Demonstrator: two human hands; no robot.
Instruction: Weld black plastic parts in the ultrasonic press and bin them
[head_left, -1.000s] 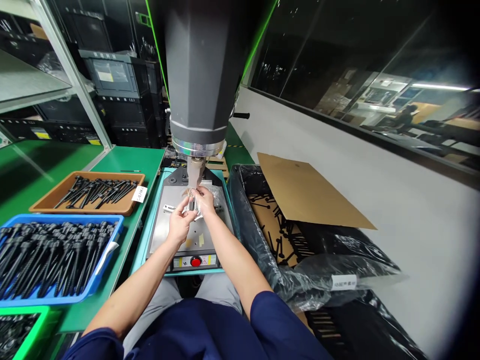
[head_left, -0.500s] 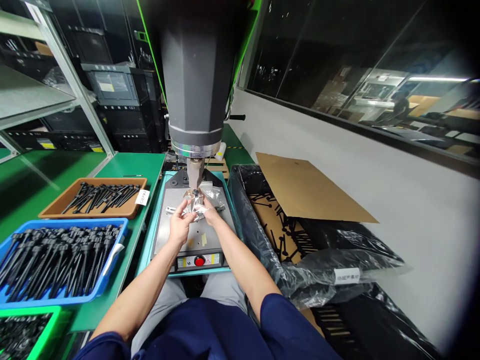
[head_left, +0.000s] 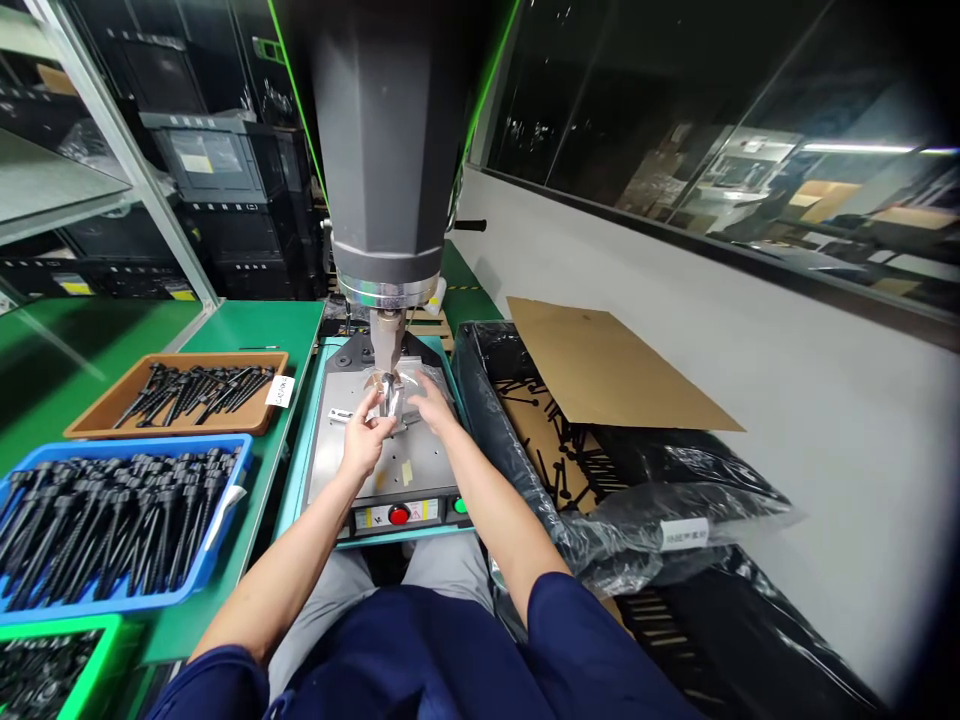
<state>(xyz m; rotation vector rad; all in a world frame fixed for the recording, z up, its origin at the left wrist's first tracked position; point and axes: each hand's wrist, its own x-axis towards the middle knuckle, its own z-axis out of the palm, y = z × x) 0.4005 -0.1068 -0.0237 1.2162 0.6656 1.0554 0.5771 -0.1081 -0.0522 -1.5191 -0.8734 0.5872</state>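
My left hand (head_left: 365,442) pinches a small clear plastic bag (head_left: 390,398) with a dark part in it, held upright just under the narrow metal tip (head_left: 388,345) of the big grey press head (head_left: 386,150). My right hand (head_left: 435,402) rests beside the bag on its right, fingers spread over crinkled clear film on the steel work plate (head_left: 420,462). Both hands are over the plate, in front of the red button (head_left: 398,516) and the green button (head_left: 460,505).
On the green bench to the left stand a brown tray (head_left: 105,415) and a blue bin (head_left: 214,540), both holding black screws; a green bin (head_left: 90,640) sits nearer. To the right a box lined with black plastic (head_left: 495,400) holds black parts under a cardboard sheet (head_left: 607,365).
The bag has been raised up under the press tip. My right hand has let go of it and moved a little right, its fingers now spread. The left hand keeps its pinch.
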